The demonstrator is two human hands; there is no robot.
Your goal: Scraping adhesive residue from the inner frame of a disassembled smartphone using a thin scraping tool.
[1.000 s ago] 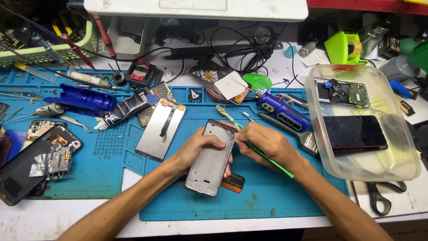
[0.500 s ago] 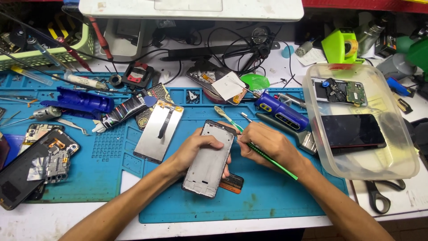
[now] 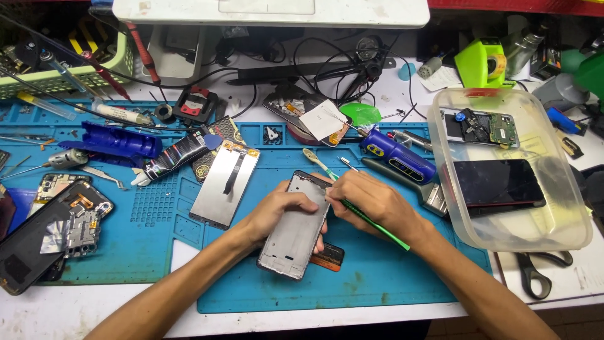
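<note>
A grey phone frame [image 3: 296,230] lies tilted on the blue work mat [image 3: 377,277]. My left hand [image 3: 274,211] grips its left edge, fingers curled over the side. My right hand [image 3: 371,201] holds a thin green-handled tool [image 3: 377,226] like a pen, its tip at the frame's upper right corner. A green toothbrush [image 3: 314,160] lies just above my right hand. An orange and black card [image 3: 330,257] sticks out from under the frame.
A clear plastic tray [image 3: 569,226] at right holds a dark phone [image 3: 497,182] and a circuit board [image 3: 481,126]. A silver screen panel [image 3: 225,182], a blue tool [image 3: 396,154], scissors [image 3: 535,277] and opened phones [image 3: 50,226] at left surround the mat.
The view has shifted slightly. My hands stay on the frame, and the green tool's tip works at the same upper right corner.
</note>
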